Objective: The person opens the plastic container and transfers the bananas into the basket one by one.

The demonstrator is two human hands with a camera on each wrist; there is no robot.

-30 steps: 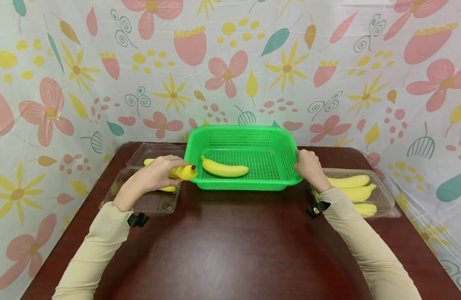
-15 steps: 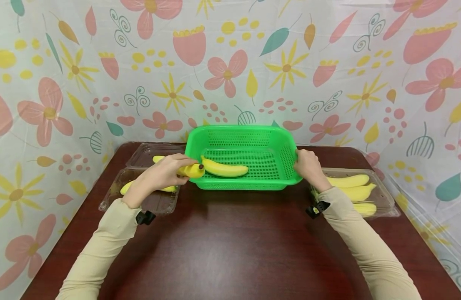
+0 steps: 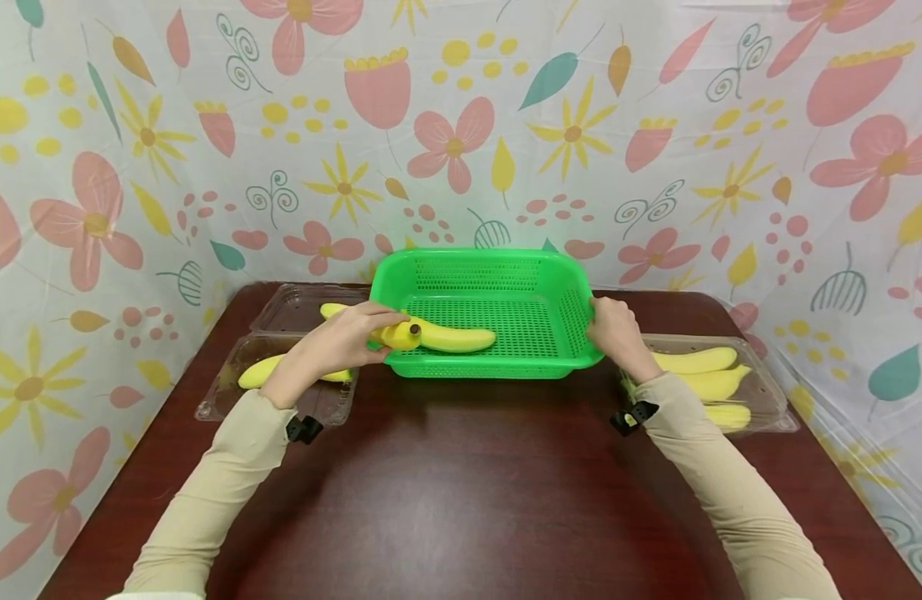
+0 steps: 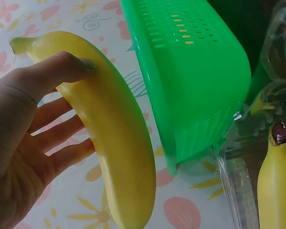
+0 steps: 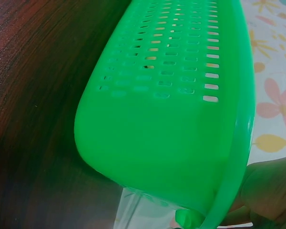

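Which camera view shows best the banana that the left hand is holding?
Left wrist: the held banana fills the frame. The head view shows only its dark tip at the green basket; the right wrist view misses it.

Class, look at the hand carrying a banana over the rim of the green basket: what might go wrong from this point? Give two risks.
1. The left hand holds its banana just above the banana already in the basket; set down there, it may knock or bruise it.
2. The right hand grips only the rim of the basket; a bump on the left rim could slide or tilt it.
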